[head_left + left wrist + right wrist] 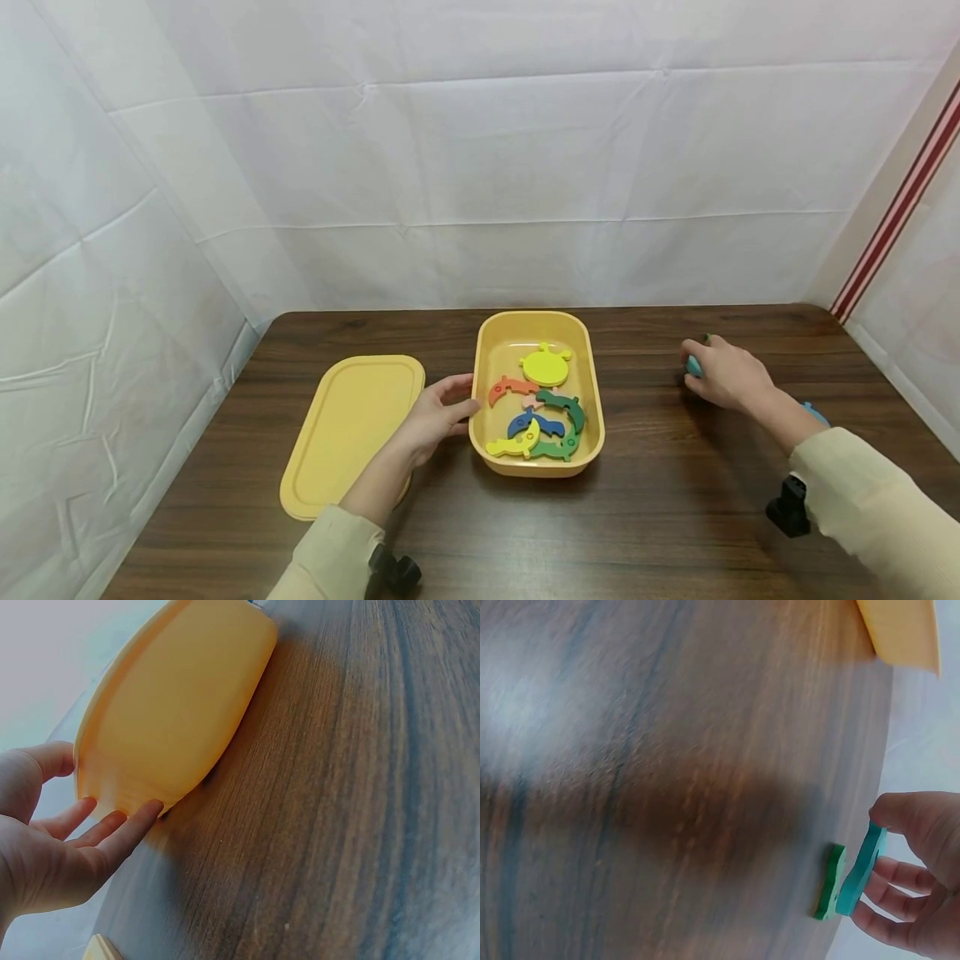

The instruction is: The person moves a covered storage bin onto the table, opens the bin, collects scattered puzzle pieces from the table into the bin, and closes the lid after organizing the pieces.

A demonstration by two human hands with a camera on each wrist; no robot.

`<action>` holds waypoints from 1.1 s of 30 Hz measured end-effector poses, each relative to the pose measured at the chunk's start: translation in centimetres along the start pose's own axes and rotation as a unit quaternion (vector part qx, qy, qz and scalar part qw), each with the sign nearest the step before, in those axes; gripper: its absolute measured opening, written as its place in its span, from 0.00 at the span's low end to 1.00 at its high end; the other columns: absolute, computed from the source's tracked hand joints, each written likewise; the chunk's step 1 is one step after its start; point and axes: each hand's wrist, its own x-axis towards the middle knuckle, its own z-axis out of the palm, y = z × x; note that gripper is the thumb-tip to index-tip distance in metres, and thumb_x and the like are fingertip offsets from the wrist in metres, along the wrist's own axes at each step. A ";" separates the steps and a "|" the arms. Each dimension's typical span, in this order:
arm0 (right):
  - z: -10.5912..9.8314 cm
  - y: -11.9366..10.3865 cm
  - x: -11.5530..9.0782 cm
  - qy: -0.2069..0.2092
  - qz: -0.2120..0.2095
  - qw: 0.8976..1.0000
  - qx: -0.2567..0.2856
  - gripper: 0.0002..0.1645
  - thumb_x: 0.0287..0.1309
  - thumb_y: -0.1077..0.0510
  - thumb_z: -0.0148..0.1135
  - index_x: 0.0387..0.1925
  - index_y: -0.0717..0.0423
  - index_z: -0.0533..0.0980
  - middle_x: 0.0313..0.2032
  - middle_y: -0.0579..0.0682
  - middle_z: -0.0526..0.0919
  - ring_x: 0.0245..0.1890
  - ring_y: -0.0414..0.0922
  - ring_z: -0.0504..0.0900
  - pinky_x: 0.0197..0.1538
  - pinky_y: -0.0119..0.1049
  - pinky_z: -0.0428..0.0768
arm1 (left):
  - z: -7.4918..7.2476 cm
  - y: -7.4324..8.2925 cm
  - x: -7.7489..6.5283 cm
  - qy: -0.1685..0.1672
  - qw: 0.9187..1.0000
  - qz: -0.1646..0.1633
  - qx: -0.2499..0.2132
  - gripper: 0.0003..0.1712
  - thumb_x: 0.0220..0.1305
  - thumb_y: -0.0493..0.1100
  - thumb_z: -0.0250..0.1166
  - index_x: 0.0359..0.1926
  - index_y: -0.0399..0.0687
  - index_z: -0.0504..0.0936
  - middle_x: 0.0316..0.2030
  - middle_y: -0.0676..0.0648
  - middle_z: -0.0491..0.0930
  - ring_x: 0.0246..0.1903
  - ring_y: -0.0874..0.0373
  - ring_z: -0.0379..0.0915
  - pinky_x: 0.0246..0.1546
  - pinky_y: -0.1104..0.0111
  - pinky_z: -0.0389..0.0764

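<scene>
A yellow plastic box (595,400) stands mid-table, holding several flat animal-shaped pieces. My left hand (442,414) rests against its left side, thumb at the rim and nearly straight fingers touching the outer wall (180,697). On the right, my right hand (726,371) pinches a teal wavy piece (862,868) between thumb and fingers. Right beside that piece in the right wrist view lies a green piece (830,881) on the table. Inside the box are a yellow turtle-like piece (546,368), an orange piece (512,388), a blue piece (534,423) and green ones (577,417).
A flat yellow lid (352,425) lies left of the box, partly under my left forearm in view. Another blue piece (815,414) shows from behind my right forearm. The dark wooden table (645,517) meets white cloth (480,167) at the back and sides.
</scene>
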 end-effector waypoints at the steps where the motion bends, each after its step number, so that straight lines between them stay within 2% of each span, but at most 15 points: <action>1: -0.1 -0.1 0.1 0.004 -0.005 1.000 -0.001 0.14 0.57 0.58 0.57 0.45 0.57 0.71 0.37 0.66 0.71 0.20 0.46 0.67 0.18 0.35 0.64 | 0.0 0.0 0.0 0.000 1.000 0.000 0.001 0.28 0.61 0.37 0.60 0.62 0.43 0.66 0.59 0.40 0.68 0.50 0.49 0.74 0.42 0.61 0.81; 6: -0.6 -0.7 0.4 0.025 -0.022 0.999 -0.003 0.13 0.56 0.59 0.58 0.44 0.56 0.72 0.35 0.63 0.71 0.19 0.45 0.67 0.18 0.35 0.64 | 0.0 0.1 0.0 0.002 1.000 -0.001 0.000 0.28 0.61 0.37 0.59 0.62 0.44 0.66 0.59 0.41 0.68 0.49 0.50 0.74 0.42 0.61 0.81; 15: -1.6 -1.9 0.9 0.030 -0.038 0.999 -0.006 0.14 0.55 0.58 0.59 0.44 0.54 0.72 0.36 0.61 0.72 0.21 0.46 0.69 0.20 0.36 0.67 | 0.1 0.2 -0.2 0.005 1.000 -0.002 0.005 0.28 0.61 0.37 0.60 0.62 0.44 0.67 0.59 0.40 0.68 0.48 0.51 0.74 0.42 0.61 0.81; 26: -2.9 -3.1 1.4 0.033 -0.043 0.999 -0.006 0.14 0.55 0.58 0.59 0.44 0.54 0.72 0.36 0.61 0.72 0.20 0.45 0.68 0.19 0.34 0.65 | 0.1 0.1 -0.1 0.006 1.000 0.000 0.006 0.28 0.61 0.37 0.59 0.62 0.44 0.66 0.59 0.40 0.68 0.48 0.51 0.74 0.42 0.61 0.81; 33: -3.6 -4.1 1.8 0.052 -0.069 0.996 -0.017 0.13 0.54 0.59 0.61 0.43 0.54 0.73 0.35 0.60 0.73 0.20 0.45 0.69 0.20 0.35 0.67 | 0.1 0.1 -0.1 0.004 1.000 0.001 0.005 0.28 0.61 0.36 0.59 0.62 0.43 0.66 0.59 0.40 0.67 0.49 0.51 0.74 0.42 0.61 0.81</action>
